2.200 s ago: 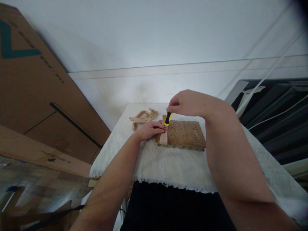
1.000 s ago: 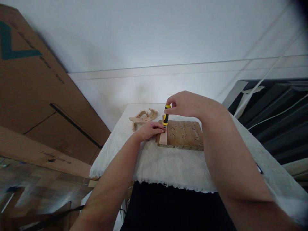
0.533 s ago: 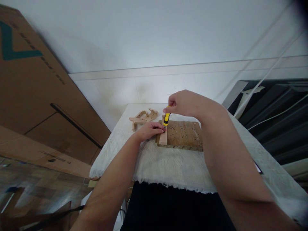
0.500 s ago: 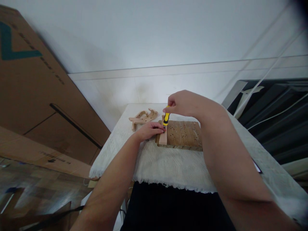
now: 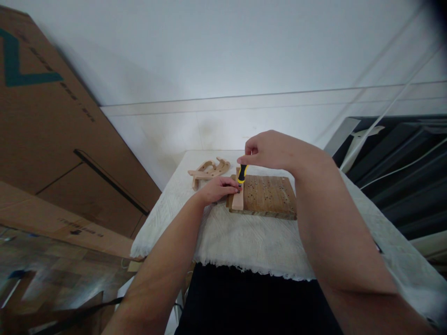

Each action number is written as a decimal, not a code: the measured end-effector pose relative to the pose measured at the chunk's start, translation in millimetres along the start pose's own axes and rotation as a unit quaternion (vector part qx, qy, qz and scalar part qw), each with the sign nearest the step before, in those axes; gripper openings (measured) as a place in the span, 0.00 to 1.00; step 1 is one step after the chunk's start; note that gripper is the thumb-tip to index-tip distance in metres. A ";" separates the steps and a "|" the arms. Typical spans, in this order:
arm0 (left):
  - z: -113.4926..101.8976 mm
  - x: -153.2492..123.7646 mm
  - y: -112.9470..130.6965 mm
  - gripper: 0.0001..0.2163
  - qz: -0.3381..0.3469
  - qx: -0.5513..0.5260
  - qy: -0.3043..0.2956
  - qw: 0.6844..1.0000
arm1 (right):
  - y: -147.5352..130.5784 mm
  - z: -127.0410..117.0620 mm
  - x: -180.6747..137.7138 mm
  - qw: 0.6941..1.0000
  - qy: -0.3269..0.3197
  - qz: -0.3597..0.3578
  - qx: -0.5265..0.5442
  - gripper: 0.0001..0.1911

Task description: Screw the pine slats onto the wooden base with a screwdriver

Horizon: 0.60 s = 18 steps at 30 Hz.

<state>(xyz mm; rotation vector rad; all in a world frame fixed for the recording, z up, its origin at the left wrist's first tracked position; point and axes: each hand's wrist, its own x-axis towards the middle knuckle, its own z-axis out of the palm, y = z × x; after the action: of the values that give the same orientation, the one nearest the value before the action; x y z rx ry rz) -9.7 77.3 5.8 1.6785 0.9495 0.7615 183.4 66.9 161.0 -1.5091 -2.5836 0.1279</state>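
Observation:
My right hand [image 5: 262, 150] grips the top of a yellow-and-black screwdriver [image 5: 242, 174] that stands nearly upright. Its tip points down at a pale wooden strip [image 5: 238, 203], which lies across the left end of a thick brown wooden board [image 5: 268, 195] marked with many small holes. Beside the screwdriver tip, my left hand [image 5: 219, 188] has its fingers pressed together against the strip. Whatever those fingertips pinch is too small to make out, and the exact contact at the tip is hidden.
Pale wooden curved pieces [image 5: 209, 168] lie behind my left hand on the white tablecloth [image 5: 244, 237]. A large cardboard box [image 5: 70, 130] stands to the left. Black folded material [image 5: 401, 172] is on the right, and a white wall [image 5: 223, 56] rises behind the table.
The screwdriver handle has turned, now showing more black where yellow showed before. Both hands stay nearly in place, and the whole view has shifted very slightly.

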 end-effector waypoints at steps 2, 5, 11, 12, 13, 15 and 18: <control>0.0 0.4 -0.1 0.07 -0.011 -0.003 0.003 1.000 | 1.5 2.1 1.8 1.000 0.007 -0.012 0.007 0.18; 0.4 0.1 1.8 0.06 -0.022 -0.006 0.006 1.000 | 1.5 1.7 1.0 0.999 0.014 -0.035 0.023 0.20; 1.4 -0.6 2.9 0.07 -0.022 -0.007 0.009 1.000 | -1.6 -4.9 -3.6 0.999 -0.030 -0.036 0.009 0.18; 1.5 -0.3 2.0 0.07 -0.020 -0.010 0.009 1.000 | -1.4 -4.8 -2.9 0.999 -0.028 -0.026 0.001 0.18; 1.5 0.1 0.9 0.07 -0.018 -0.013 0.009 1.000 | -1.0 -4.3 -1.7 1.000 -0.027 -0.015 -0.005 0.19; 1.5 0.7 -1.3 0.08 -0.014 -0.023 0.010 1.000 | 0.4 -2.4 0.7 1.000 -0.027 0.005 -0.010 0.22; 1.5 1.1 -2.8 0.08 -0.013 -0.026 0.010 1.000 | 2.4 0.5 1.9 1.000 -0.016 -0.001 0.008 0.22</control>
<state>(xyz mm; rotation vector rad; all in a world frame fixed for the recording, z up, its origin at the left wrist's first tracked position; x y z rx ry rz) -8.6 78.1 2.7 1.6130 0.9552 0.7799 184.5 69.7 160.3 -1.5119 -2.6027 0.1739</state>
